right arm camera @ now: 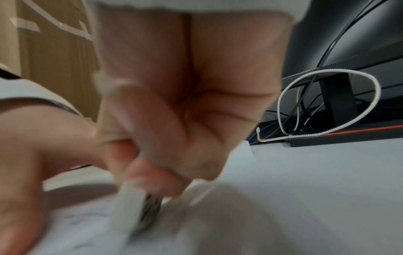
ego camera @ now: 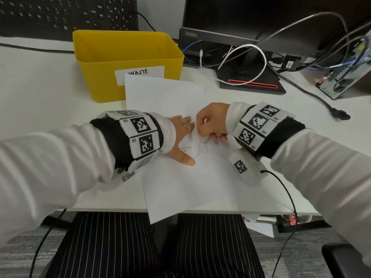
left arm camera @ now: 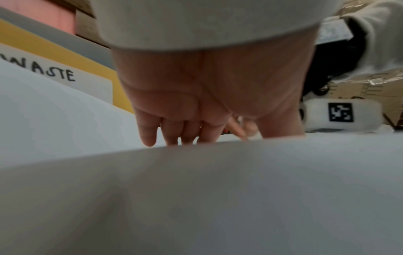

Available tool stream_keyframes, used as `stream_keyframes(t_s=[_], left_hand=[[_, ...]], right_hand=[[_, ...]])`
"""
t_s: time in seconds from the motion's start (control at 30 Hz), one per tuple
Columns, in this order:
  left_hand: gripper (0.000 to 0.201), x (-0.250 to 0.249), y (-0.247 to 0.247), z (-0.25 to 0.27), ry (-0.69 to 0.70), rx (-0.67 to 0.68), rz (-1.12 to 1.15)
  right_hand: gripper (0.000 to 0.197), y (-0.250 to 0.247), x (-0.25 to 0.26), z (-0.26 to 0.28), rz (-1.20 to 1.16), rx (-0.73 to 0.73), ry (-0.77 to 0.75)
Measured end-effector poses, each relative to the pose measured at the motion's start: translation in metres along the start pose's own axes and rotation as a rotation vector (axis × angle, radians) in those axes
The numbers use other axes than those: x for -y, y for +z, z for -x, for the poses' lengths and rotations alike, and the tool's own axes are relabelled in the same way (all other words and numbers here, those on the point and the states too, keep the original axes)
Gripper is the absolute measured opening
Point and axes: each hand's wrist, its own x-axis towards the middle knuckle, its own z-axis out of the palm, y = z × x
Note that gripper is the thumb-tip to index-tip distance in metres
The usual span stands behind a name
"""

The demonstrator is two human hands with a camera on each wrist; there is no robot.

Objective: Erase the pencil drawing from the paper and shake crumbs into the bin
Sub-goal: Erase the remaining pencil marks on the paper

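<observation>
A white sheet of paper (ego camera: 180, 181) lies on the white desk, its near corner hanging over the front edge. Faint pencil lines (ego camera: 197, 149) show at its middle. My left hand (ego camera: 181, 135) lies flat with spread fingers and presses the paper down beside the lines. My right hand (ego camera: 210, 125) pinches a white eraser (ego camera: 204, 139) whose tip touches the paper at the drawing. In the right wrist view the eraser (right arm camera: 130, 210) is blurred under my curled fingers (right arm camera: 161, 172). The yellow bin (ego camera: 128, 63), labelled WASTE, stands just behind the paper.
A black keyboard (ego camera: 66, 15) lies at the back left. A monitor stand (ego camera: 253, 81) with a looped white cable (ego camera: 259, 63) and several dark cables sits at the back right. A computer case (ego camera: 345, 77) is at the far right.
</observation>
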Motion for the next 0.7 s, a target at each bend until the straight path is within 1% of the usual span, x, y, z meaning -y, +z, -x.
stream_keyframes(t_s=[0.1,0.13,0.17,0.27,0.33,0.37,0.43,0.5,0.53,0.6,0.7], left_hand=[[0.107,0.000,0.000,0.000,-0.005,0.017,-0.021],[0.107,0.000,-0.001,0.000,-0.006,0.018,-0.025],[0.107,0.000,-0.001,0.000,-0.005,0.016,-0.023],[0.106,0.000,-0.001,0.001,-0.001,0.003,-0.005],[0.106,0.000,0.000,0.002,0.001,-0.005,0.012],[0.106,0.000,0.000,0.001,0.003,-0.008,0.017],[0.107,0.001,0.001,0.000,0.003,-0.011,0.018],[0.108,0.001,0.001,-0.001,-0.001,-0.003,0.007],[0.108,0.001,0.001,-0.001,-0.003,0.002,0.000],[0.107,0.000,0.001,-0.001,-0.002,0.006,-0.007],[0.106,0.000,0.000,0.000,-0.002,0.003,-0.006]], right_hand=[[0.007,0.003,-0.003,0.009,0.030,0.174,0.023],[0.006,0.002,-0.002,0.009,0.034,0.198,0.031],[0.006,0.001,-0.001,0.007,0.031,0.184,0.036],[0.005,-0.004,0.006,-0.003,0.007,0.020,0.018],[0.008,-0.005,0.007,-0.006,0.018,-0.040,-0.002],[0.008,-0.004,0.006,-0.006,0.026,-0.039,-0.005],[0.003,-0.001,0.000,-0.001,0.033,0.026,-0.002],[0.009,0.004,-0.004,0.005,0.031,0.123,0.001],[0.011,0.004,-0.005,0.007,0.032,0.150,0.006],[0.012,0.002,-0.003,0.004,0.042,0.128,0.016],[0.006,-0.001,0.005,-0.007,0.074,0.019,0.003]])
